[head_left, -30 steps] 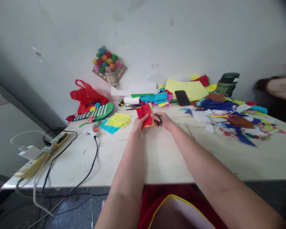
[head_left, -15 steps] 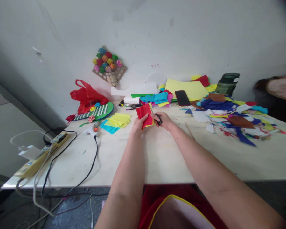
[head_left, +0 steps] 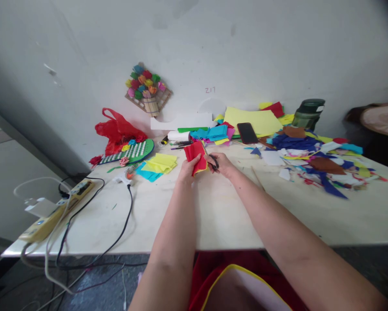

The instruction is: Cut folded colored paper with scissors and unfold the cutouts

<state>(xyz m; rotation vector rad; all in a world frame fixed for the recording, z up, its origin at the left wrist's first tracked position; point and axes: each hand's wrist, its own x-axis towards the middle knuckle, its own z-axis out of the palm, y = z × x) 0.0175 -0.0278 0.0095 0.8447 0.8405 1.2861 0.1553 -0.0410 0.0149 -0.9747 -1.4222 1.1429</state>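
Observation:
My left hand (head_left: 189, 168) grips a small stack of red paper (head_left: 197, 154), its thumb lying on top. A yellow layer shows along the stack's right and lower edges. In my right hand (head_left: 222, 164) is a pair of scissors (head_left: 214, 161) with black handles, the fingers wrapped round them. The blades reach up along the right edge of the stack; how far they are apart is too small to tell. Yellow sheets (head_left: 161, 162) over blue sheets (head_left: 148, 173) lie on the table left of my left hand.
Paper scraps (head_left: 326, 164) are heaped at the right, near a green bottle (head_left: 309, 114). A phone (head_left: 247, 133) rests on yellow paper (head_left: 255, 120). At the left are a power strip (head_left: 48, 220) with cables, a glue gun (head_left: 124, 178) and a red plastic bag (head_left: 116, 129).
The strip of yellow seen along the stack's right edge looks narrower beside the scissors. My right hand has shifted very slightly; my left hand keeps its hold.

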